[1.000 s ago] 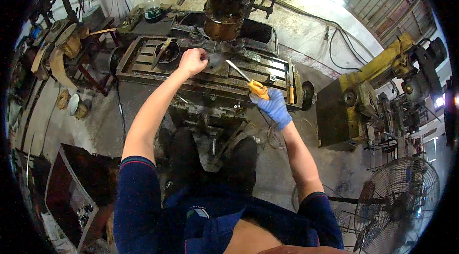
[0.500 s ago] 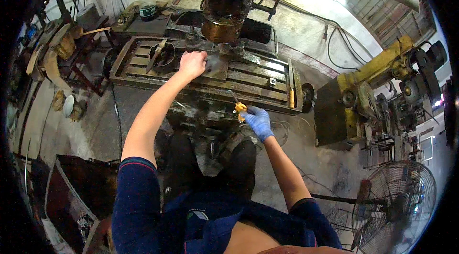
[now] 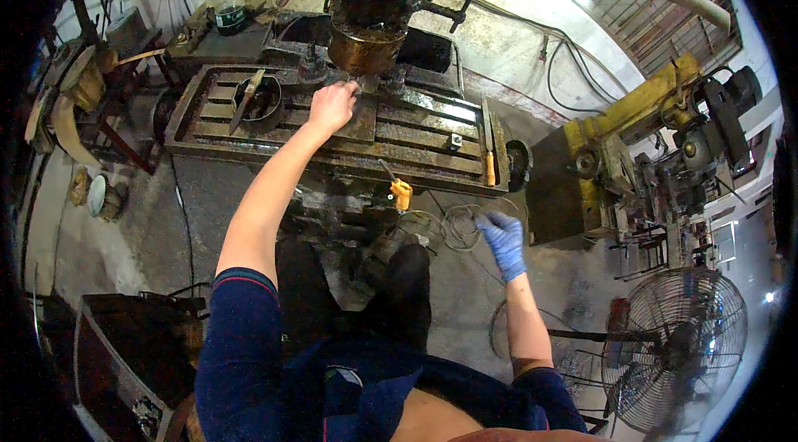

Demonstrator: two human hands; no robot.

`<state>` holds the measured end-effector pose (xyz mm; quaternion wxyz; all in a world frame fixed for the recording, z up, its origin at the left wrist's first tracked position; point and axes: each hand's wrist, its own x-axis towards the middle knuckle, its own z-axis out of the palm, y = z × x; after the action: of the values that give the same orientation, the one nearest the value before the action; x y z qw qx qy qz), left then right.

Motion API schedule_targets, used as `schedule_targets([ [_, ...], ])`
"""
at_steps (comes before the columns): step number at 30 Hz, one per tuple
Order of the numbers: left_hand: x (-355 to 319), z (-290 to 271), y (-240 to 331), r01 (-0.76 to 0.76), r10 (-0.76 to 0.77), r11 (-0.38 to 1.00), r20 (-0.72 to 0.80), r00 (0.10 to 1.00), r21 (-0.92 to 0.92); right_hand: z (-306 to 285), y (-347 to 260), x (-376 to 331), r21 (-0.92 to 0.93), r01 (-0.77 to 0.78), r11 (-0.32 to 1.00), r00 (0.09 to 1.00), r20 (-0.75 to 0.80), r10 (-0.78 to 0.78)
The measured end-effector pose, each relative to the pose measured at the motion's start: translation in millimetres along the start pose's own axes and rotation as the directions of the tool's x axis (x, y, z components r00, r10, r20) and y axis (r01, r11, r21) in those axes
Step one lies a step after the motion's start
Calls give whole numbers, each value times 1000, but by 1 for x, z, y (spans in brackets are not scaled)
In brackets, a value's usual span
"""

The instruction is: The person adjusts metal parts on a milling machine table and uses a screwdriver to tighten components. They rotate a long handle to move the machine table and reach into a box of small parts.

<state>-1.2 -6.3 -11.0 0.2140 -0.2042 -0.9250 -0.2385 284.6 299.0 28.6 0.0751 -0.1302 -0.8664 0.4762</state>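
Observation:
Below the spindle head [image 3: 366, 47] of a milling machine, my bare left hand [image 3: 332, 107] is curled over the slotted metal table [image 3: 324, 151]. Its fingers are closed; whatever they grip is too small or hidden to name. My right hand [image 3: 503, 241], in a blue glove, is out to the right of the table over the floor, fingers loosely apart and no object visible in them. Between the hands, at the table's front edge, is a yellow handle-like piece [image 3: 401, 194] with a dark rod. My right hand is apart from it.
On the table are a round pan [image 3: 258, 101] with a brush across it, a small metal block [image 3: 455, 143] and a yellow-handled file [image 3: 490, 161]. A yellow-and-dark machine [image 3: 565, 176] stands right, a caged fan [image 3: 677, 350] lower right, a metal bin [image 3: 125, 359] lower left.
My right hand has let go of the yellow handle-like piece and moved right and toward me. My left hand stays below the spindle. The whole view has shifted slightly.

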Motion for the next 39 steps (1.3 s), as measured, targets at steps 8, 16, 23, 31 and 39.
schedule_targets([
  [8,10,-8,8,272,-281,951,48,958,147,-101,-155,65,-263,539,801,753,-277,-597],
  [16,12,-7,9,243,-244,963,-6,970,114,-178,-341,97,475,849,230,479,-512,-713],
  [23,7,-6,1,245,-243,968,-30,969,55,-120,-247,64,129,961,245,276,-516,-811],
  [31,10,-8,3,275,-275,960,-10,961,61,-78,-206,54,0,944,330,269,-578,-770],
  [39,9,-15,1,267,-267,963,-17,964,22,-60,-201,49,-23,886,462,325,-679,-658],
])
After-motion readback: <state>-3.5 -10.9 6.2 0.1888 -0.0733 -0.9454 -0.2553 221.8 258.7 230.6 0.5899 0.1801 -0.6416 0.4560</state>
